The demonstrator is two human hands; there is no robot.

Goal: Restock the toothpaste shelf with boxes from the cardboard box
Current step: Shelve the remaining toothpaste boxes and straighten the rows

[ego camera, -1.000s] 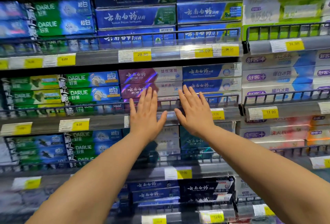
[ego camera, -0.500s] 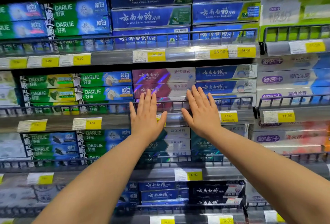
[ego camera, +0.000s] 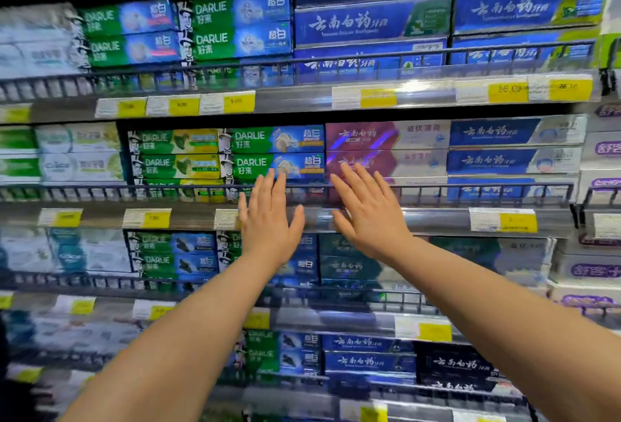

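Both my hands are raised flat in front of the middle toothpaste shelf, fingers straight, holding nothing. My left hand lies over the shelf's wire rail, its fingertips at the green DARLIE boxes. My right hand sits beside it, fingertips on the lower purple toothpaste box. Whether the palms touch the rail I cannot tell. The cardboard box is out of view.
Rows of stacked toothpaste boxes fill every shelf level: blue boxes above and to the right, white boxes at the far right, pale ones on the left. Yellow price tags line the shelf edges. The picture is motion-blurred.
The view has swung left, so the shelves slide right in frame. Both hands stay flat and have shifted left along the rail, the left one from the purple boxes to the DARLIE boxes.
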